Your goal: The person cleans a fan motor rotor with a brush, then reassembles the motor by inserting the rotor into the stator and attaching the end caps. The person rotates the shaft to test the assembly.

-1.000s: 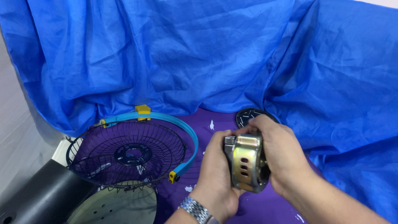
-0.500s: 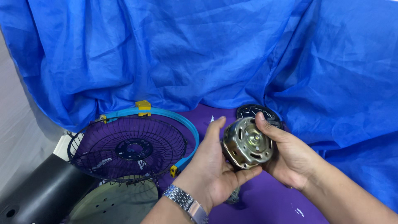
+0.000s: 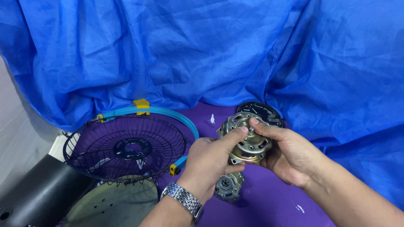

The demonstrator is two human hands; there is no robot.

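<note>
Both hands hold a round metal fan motor point(image 3: 246, 136) above the purple cloth, its shaft end facing me. My left hand point(image 3: 210, 162), with a steel watch point(image 3: 183, 201) on the wrist, grips the motor's left side, thumb near the shaft. My right hand point(image 3: 290, 153) cups the right side, with fingertips pinching the small shaft at the centre. A second metal motor part point(image 3: 227, 187) lies on the cloth just below the hands.
A black wire fan guard point(image 3: 126, 147) with a blue rim and yellow clips sits at the left. A round grey perforated disc point(image 3: 111, 206) and a black base point(image 3: 33, 195) lie below it. A black round part point(image 3: 263, 111) rests behind the motor. Blue fabric point(image 3: 210, 50) drapes the back and right.
The motor has been turned from side-on to shaft end facing me. It has shifted slightly upward, and my right fingers have moved onto the shaft.
</note>
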